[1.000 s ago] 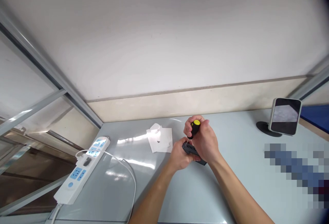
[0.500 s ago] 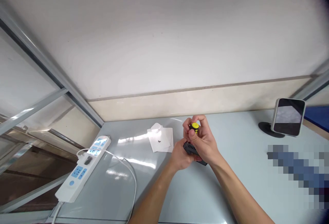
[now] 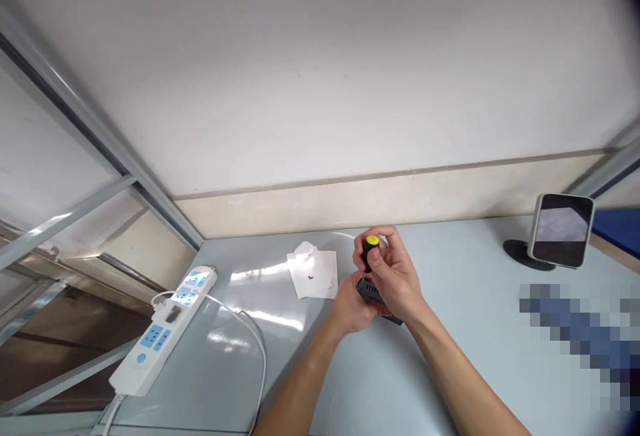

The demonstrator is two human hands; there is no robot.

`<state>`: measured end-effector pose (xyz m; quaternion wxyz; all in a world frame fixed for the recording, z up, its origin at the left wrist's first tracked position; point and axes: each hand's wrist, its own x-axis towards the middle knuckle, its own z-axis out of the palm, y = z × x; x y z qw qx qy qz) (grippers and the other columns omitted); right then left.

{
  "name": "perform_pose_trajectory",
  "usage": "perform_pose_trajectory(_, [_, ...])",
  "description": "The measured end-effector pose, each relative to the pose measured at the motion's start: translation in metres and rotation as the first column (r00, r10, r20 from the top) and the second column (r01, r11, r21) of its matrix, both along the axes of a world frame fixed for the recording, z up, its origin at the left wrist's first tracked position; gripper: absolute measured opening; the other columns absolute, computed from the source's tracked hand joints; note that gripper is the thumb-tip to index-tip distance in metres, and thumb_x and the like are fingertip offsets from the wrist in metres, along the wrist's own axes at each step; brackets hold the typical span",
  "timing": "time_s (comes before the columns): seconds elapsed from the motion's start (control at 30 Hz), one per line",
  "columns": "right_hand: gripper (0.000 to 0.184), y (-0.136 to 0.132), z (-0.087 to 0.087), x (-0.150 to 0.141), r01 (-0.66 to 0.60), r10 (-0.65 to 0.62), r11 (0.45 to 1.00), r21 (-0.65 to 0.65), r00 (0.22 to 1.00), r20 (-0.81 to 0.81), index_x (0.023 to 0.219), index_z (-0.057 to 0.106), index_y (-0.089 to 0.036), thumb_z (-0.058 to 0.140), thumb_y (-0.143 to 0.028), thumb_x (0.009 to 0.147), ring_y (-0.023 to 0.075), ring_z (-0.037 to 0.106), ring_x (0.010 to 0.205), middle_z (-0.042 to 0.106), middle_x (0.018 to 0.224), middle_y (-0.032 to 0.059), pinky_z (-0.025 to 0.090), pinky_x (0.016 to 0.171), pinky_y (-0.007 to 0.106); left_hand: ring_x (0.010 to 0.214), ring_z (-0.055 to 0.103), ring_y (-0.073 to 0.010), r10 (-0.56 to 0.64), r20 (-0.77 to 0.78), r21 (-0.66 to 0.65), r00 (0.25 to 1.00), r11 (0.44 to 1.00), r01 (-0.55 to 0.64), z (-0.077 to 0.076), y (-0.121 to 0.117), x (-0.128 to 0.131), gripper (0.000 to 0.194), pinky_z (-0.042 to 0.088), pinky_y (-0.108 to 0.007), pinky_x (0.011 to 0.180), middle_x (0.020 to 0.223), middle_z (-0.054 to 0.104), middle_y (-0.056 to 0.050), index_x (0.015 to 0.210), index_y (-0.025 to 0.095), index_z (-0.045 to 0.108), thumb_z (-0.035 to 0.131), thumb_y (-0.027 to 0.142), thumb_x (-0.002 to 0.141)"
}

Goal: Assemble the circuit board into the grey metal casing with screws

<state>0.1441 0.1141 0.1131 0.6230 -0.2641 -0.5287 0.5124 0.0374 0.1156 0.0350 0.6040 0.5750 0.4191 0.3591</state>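
Observation:
My right hand [image 3: 395, 269] is closed round the handle of a black screwdriver [image 3: 371, 253] with a yellow end cap. The screwdriver stands nearly upright, its shaft pointing down at a black slotted plastic device [image 3: 370, 291]. That device is gripped by my left hand [image 3: 351, 306], whose fingers are partly hidden beneath and behind it. Whether the tip sits in a screw is too small to tell. To the left, white paper sheets [image 3: 325, 275] lie on the table with small dark bits, perhaps screws [image 3: 311, 278], on them.
A white power strip [image 3: 163, 329] with a plugged-in adapter and white cable [image 3: 263, 349] runs along the left side. At the right stands a small screen on a round black base [image 3: 527, 256]. A pixelated blue patch [image 3: 575, 323] covers the right of the grey table [image 3: 220, 383].
The screwdriver handle has tipped more upright and its yellow cap has shifted slightly left. My right-hand fingers have changed position round it. My left hand still holds the black device.

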Motion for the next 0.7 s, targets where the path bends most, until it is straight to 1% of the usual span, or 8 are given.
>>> perform_pose_trajectory(0.1, [0.030, 0.0003, 0.0011, 0.0043, -0.009, 0.010, 0.999, -0.053, 1.000, 0.018, 0.107, 0.066, -0.027, 0.063, -0.055, 0.100, 0.0223, 0.057, 0.083, 0.061, 0.097, 0.0072, 0.044, 0.066, 0.035, 0.076, 0.067, -0.0185, 0.013, -0.003, 0.025, 1.000, 1.000, -0.013, -0.0007, 0.0004, 0.0002, 0.030, 0.054, -0.028, 0.068, 0.077, 0.068, 0.002, 0.084, 0.019, 0.065, 0.076, 0.002, 0.062])
perform_pose_trajectory(0.2, [0.034, -0.0008, 0.0034, 0.0028, -0.073, 0.067, 0.990, -0.120, 0.997, -0.047, 0.105, 0.066, -0.025, 0.056, -0.058, 0.103, 0.0189, 0.050, 0.069, 0.055, 0.084, 0.0039, 0.039, 0.059, 0.033, 0.075, 0.066, -0.0191, -0.003, -0.016, -0.003, 1.000, 1.000, 0.002, 0.0009, 0.0001, 0.0010, 0.028, 0.055, -0.030, 0.069, 0.075, 0.068, 0.000, 0.078, 0.019, 0.063, 0.079, 0.002, 0.060])
perform_pose_trajectory(0.27, [0.035, -0.0015, 0.0035, -0.0001, -0.094, 0.086, 0.990, -0.107, 0.993, -0.081, 0.114, 0.064, -0.028, 0.054, -0.060, 0.103, 0.0164, 0.045, 0.065, 0.053, 0.082, 0.0013, 0.036, 0.057, 0.031, 0.072, 0.066, -0.0188, -0.004, 0.003, -0.025, 1.000, 1.000, 0.004, 0.0037, -0.0008, 0.0016, 0.027, 0.055, -0.030, 0.067, 0.072, 0.067, 0.000, 0.075, 0.018, 0.061, 0.075, 0.001, 0.061])
perform_pose_trajectory(0.37, [0.033, -0.0008, 0.0009, -0.0013, -0.062, 0.059, 0.997, -0.048, 0.996, -0.060, 0.119, 0.059, -0.034, 0.064, -0.059, 0.099, 0.0150, 0.044, 0.066, 0.055, 0.088, 0.0000, 0.035, 0.057, 0.029, 0.069, 0.065, -0.0174, 0.001, 0.015, -0.023, 1.000, 1.000, -0.001, 0.0060, -0.0014, 0.0017, 0.029, 0.053, -0.028, 0.063, 0.072, 0.066, 0.002, 0.080, 0.019, 0.062, 0.074, 0.000, 0.060])
perform_pose_trajectory(0.43, [0.029, 0.0005, -0.0012, 0.0010, -0.014, 0.013, 0.999, -0.029, 0.999, -0.029, 0.113, 0.062, -0.032, 0.072, -0.054, 0.096, 0.0160, 0.050, 0.072, 0.058, 0.097, 0.0019, 0.036, 0.057, 0.029, 0.071, 0.065, -0.0170, -0.004, 0.002, -0.004, 1.000, 1.000, 0.004, 0.0047, -0.0007, 0.0010, 0.031, 0.052, -0.027, 0.063, 0.074, 0.068, 0.002, 0.082, 0.018, 0.063, 0.076, 0.000, 0.060])
perform_pose_trajectory(0.5, [0.029, 0.0015, -0.0022, 0.0036, -0.003, 0.003, 0.999, -0.041, 1.000, 0.006, 0.109, 0.066, -0.028, 0.070, -0.054, 0.096, 0.0196, 0.056, 0.079, 0.061, 0.099, 0.0052, 0.040, 0.060, 0.031, 0.073, 0.065, -0.0167, -0.004, -0.013, 0.009, 1.000, 1.000, 0.004, 0.0024, 0.0004, 0.0002, 0.030, 0.051, -0.027, 0.065, 0.076, 0.068, 0.002, 0.082, 0.018, 0.064, 0.078, 0.002, 0.061])
perform_pose_trajectory(0.6, [0.034, 0.0013, -0.0014, 0.0032, -0.027, 0.024, 0.994, -0.107, 0.999, -0.022, 0.106, 0.066, -0.026, 0.058, -0.059, 0.102, 0.0195, 0.053, 0.069, 0.057, 0.080, 0.0027, 0.041, 0.059, 0.033, 0.072, 0.064, -0.0159, 0.005, -0.043, -0.011, 0.999, 1.000, -0.006, 0.0013, 0.0012, -0.0002, 0.029, 0.051, -0.026, 0.066, 0.073, 0.067, 0.004, 0.080, 0.018, 0.064, 0.080, 0.004, 0.061])
perform_pose_trajectory(0.7, [0.037, 0.0003, -0.0007, -0.0008, -0.016, 0.009, 0.990, -0.138, 0.999, -0.053, 0.119, 0.060, -0.032, 0.047, -0.064, 0.105, 0.0166, 0.043, 0.060, 0.053, 0.076, -0.0013, 0.038, 0.056, 0.031, 0.071, 0.063, -0.0160, 0.005, 0.005, -0.027, 1.000, 1.000, -0.004, 0.0029, 0.0005, 0.0006, 0.030, 0.051, -0.026, 0.064, 0.073, 0.066, 0.004, 0.077, 0.018, 0.060, 0.077, 0.001, 0.059])
